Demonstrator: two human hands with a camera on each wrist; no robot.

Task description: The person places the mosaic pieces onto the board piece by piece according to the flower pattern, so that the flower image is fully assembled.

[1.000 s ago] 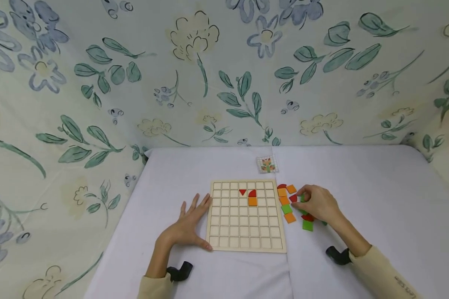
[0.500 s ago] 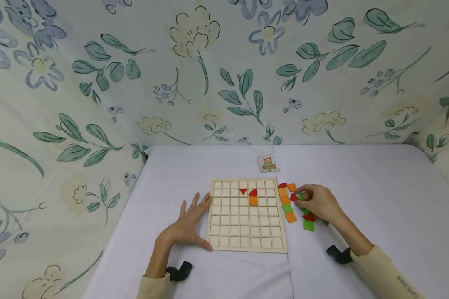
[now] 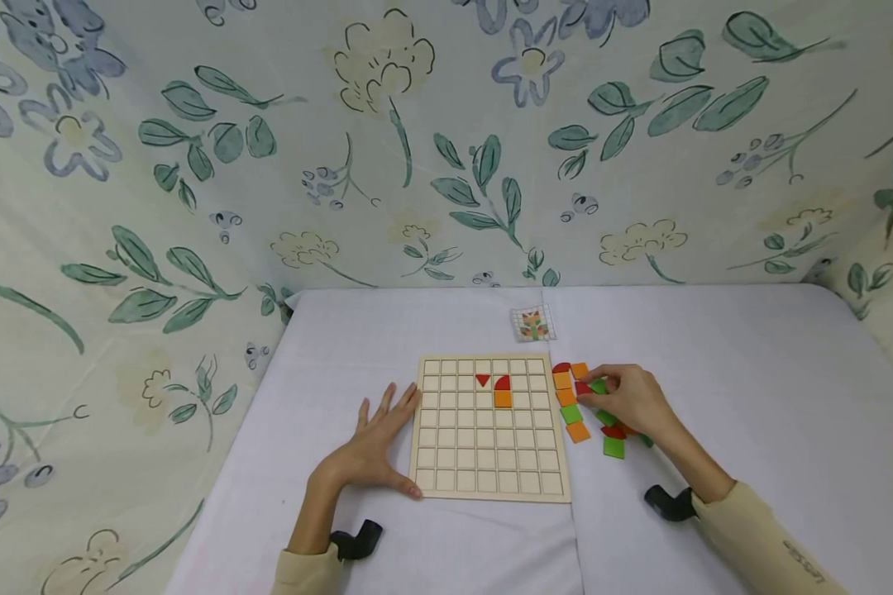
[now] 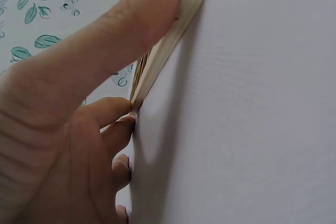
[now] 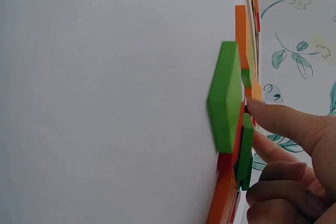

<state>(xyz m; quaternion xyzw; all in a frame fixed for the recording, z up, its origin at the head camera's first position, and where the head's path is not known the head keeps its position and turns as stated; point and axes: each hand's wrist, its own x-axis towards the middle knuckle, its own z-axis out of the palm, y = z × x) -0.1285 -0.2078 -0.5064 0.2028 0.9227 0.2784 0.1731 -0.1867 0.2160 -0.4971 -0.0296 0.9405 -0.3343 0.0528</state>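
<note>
A pale wooden grid board lies on the white cloth. In it sit a red triangle, a red quarter-round piece and an orange square. My left hand rests spread along the board's left side, its thumb at the near left corner; the left wrist view shows thumb and fingers touching the edge. To the right of the board, my right hand pinches a red tile between thumb and index finger. Its exact shape is partly hidden by the fingers.
Several orange squares, a green square and other red and green pieces lie loose beside the board, some under the right hand. A small patterned card lies behind the board. A floral curtain hangs behind the table.
My right hand has closed in on the red tile, which has shifted slightly away and turned between the fingertips. The left hand and the board pieces stay in place.
</note>
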